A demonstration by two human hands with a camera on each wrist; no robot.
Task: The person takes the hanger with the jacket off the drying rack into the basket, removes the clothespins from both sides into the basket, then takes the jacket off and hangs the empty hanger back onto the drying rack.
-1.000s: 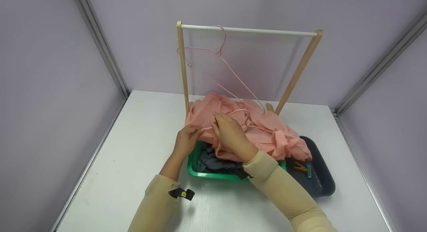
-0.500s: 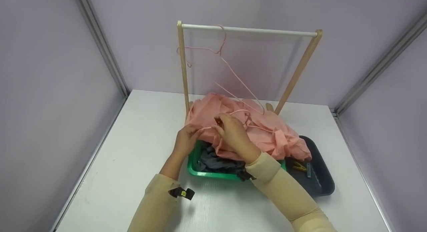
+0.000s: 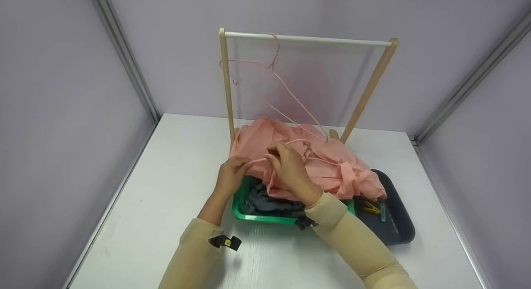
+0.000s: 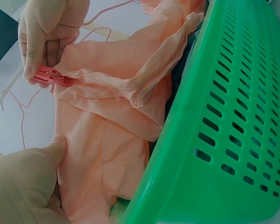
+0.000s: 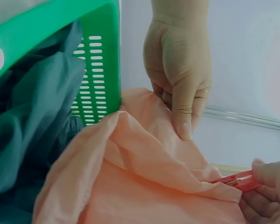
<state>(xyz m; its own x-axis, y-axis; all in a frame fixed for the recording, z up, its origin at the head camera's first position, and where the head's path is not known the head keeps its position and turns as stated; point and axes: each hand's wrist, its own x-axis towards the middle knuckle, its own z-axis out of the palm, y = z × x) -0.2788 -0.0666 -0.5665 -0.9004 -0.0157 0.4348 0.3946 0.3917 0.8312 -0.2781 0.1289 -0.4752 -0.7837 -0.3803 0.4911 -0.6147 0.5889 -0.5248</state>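
Note:
A salmon-pink cloth garment (image 3: pixel 327 172) lies bunched over the green basket (image 3: pixel 265 218), with a pink hanger (image 3: pixel 321 159) lying on it. My left hand (image 3: pixel 231 175) pinches the garment's left edge; in the right wrist view its thumb (image 5: pixel 183 112) presses on the cloth. Close to its right, my right hand (image 3: pixel 288 166) pinches a red clothespin (image 4: pixel 52 76) between thumb and fingers. In the right wrist view, the clothespin's jaws meet the folded edge of the garment. The head view hides the clothespin behind my right hand.
A rack with a white rail (image 3: pixel 332 40) stands behind, an unloaded pink hanger (image 3: pixel 296 100) hanging from it. Dark grey cloth (image 3: pixel 269 202) lies in the basket. To the right, a black tray (image 3: pixel 398 222) holds a yellow clothespin (image 3: pixel 371 208) and a blue clothespin (image 3: pixel 383 213).
My right hand has shifted slightly right and toward me, and its fingers have turned on the clothespin. My left hand and the garment have stayed nearly still.

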